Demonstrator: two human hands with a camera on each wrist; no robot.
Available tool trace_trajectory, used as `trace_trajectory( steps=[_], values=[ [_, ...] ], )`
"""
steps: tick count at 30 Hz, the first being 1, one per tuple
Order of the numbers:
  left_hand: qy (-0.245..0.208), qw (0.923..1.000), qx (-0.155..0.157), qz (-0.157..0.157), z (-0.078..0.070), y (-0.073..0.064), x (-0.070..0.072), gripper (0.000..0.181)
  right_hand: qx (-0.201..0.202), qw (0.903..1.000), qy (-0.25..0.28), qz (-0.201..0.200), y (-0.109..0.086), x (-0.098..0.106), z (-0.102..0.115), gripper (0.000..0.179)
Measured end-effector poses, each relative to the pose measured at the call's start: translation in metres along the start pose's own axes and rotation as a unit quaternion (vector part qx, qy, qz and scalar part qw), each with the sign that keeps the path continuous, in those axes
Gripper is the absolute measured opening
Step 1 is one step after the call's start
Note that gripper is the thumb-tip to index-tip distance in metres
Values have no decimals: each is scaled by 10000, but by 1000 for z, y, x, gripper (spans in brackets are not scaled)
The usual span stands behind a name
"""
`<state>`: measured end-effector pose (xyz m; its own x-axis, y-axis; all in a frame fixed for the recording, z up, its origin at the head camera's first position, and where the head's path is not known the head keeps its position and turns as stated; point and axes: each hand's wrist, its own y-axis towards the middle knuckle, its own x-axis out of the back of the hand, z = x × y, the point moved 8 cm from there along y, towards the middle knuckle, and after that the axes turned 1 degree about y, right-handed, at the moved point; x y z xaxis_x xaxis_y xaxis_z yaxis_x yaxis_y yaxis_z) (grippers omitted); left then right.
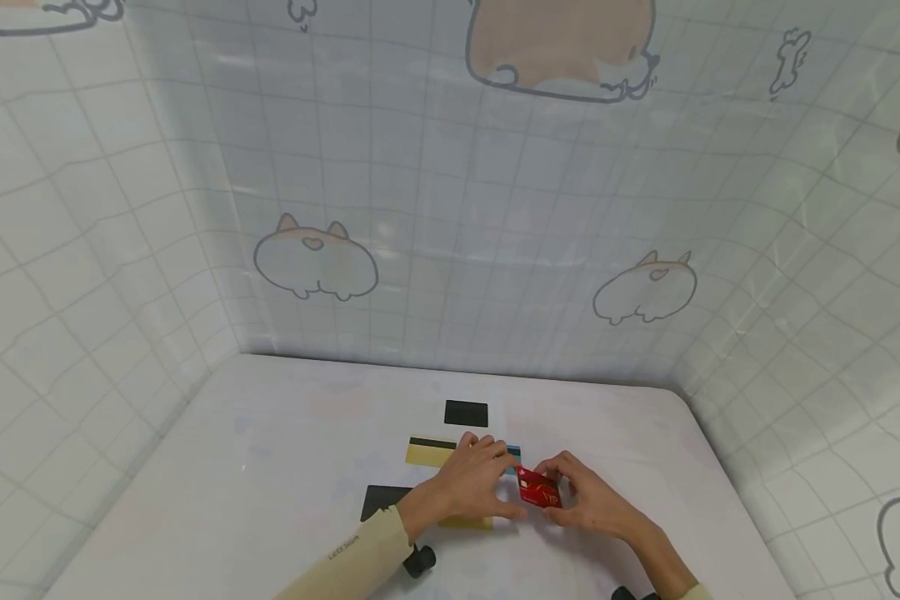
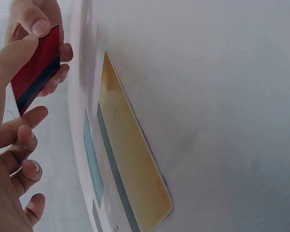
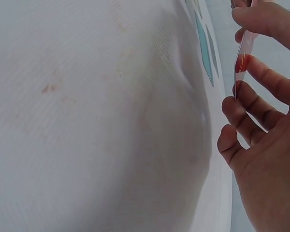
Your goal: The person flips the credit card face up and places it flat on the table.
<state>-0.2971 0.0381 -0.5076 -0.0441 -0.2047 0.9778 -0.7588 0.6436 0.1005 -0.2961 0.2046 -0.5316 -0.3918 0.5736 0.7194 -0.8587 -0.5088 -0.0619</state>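
My right hand [image 1: 596, 500] pinches a red card [image 1: 537, 488] marked VIP between thumb and fingers, tilted above the white table. The card's back, with a dark stripe, faces the left wrist view. My left hand [image 1: 471, 481] reaches in from the other side, fingers spread, with the index fingertip right at the card's upper left corner and the thumb below it. Beneath and behind the left hand lie a gold card [image 2: 133, 154] with a dark stripe, another gold card [image 1: 431, 452] and a teal-blue card [image 3: 203, 46], each partly hidden in the head view.
A small black card [image 1: 466, 413] lies farther back on the white table [image 1: 300, 433]. Left of my left hand is a larger black rectangle [image 1: 382, 500], partly covered by the arm. A patterned curtain [image 1: 450, 250] with cartoon dogs encloses the back and both sides.
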Motion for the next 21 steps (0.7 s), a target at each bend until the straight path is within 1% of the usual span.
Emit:
trace_trajectory(
  steps=[6, 13, 21],
  values=[
    [-13, 10000, 33, -23, 0, -2, 0, 69, -21, 9999, -119, 1, -2, -1, -1, 53],
    [11, 9999, -38, -110, -1, -6, -1, 69, -68, 9998, -189, 21, -4, -2, 0, 53],
    [46, 9997, -87, -202, -2, -9, 0, 64, -114, 9996, -268, 22, -5, -3, 0, 54]
  ],
)
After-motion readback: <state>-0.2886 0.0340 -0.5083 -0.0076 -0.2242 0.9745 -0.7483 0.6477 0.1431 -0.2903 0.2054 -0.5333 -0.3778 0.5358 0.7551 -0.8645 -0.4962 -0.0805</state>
